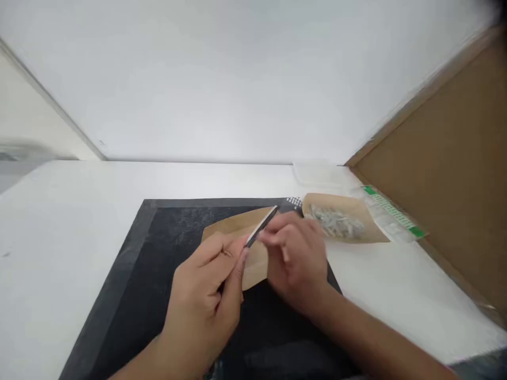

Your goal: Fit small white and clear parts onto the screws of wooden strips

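My left hand (209,295) is closed, pinching the lower end of a thin dark strip with a pale edge (261,227) between thumb and fingers. The strip tilts up to the right, and its exact kind is not clear. Close against its right side is my right hand (299,258), slightly blurred, its fingertips drawn together in a pinch. Whatever sits between those fingertips is too small to make out. Under both hands a piece of brown paper (255,269) lies on a black mat (166,274), partly covered by the fingers.
To the right, another brown paper piece (376,227) carries a heap of greyish-white shreds (336,220). Beside it lies a clear plastic packet with a green printed strip (392,211). A translucent tray or lid (317,174) is at the back. A brown board (447,158) borders the white table (51,253).
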### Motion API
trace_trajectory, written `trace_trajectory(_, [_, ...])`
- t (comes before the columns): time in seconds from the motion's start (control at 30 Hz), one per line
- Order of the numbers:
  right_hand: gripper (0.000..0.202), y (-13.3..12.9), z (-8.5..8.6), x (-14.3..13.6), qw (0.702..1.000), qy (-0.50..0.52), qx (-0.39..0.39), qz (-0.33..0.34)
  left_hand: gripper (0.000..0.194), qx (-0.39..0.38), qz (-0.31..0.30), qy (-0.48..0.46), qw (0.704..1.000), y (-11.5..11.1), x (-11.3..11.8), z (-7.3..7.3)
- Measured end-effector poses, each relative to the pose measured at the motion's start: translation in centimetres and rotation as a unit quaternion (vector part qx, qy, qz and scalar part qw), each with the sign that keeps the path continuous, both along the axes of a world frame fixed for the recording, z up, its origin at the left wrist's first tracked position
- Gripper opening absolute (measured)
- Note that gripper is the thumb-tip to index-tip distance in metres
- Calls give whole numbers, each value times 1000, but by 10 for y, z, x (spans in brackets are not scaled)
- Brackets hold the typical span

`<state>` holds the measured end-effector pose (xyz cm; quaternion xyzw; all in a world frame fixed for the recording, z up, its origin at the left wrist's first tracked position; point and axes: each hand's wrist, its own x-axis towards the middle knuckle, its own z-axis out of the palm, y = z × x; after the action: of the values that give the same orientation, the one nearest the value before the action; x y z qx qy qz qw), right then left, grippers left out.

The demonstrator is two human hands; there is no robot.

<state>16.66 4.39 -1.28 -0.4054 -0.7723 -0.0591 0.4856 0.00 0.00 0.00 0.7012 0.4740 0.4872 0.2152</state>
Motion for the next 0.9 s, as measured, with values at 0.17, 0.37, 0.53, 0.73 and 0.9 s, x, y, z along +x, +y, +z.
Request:
trace_trajectory(0.17, [24,0,-5,0,994,-63,-42,74,40,-3,-6,-10,1000,0,-2,-2])
trace_trajectory(0.37, [26,1,-7,0,998,-19,-52,31,36,-1,-1,-11,1000,0,-1,-1])
trace_trajectory(0.53, [23,-1,-7,2,997,20,-56,44,25,16,-5,-1,1000,-2,0,-1])
trace_trajectory(0.73, [23,0,-7,3,995,18,-77,69,28,6,-14,-5,1000,0,-4,-2])
trace_trajectory(0.9, [22,1,-9,4,991,13,-90,95,27,14,-16,-3,1000,1,-4,-4])
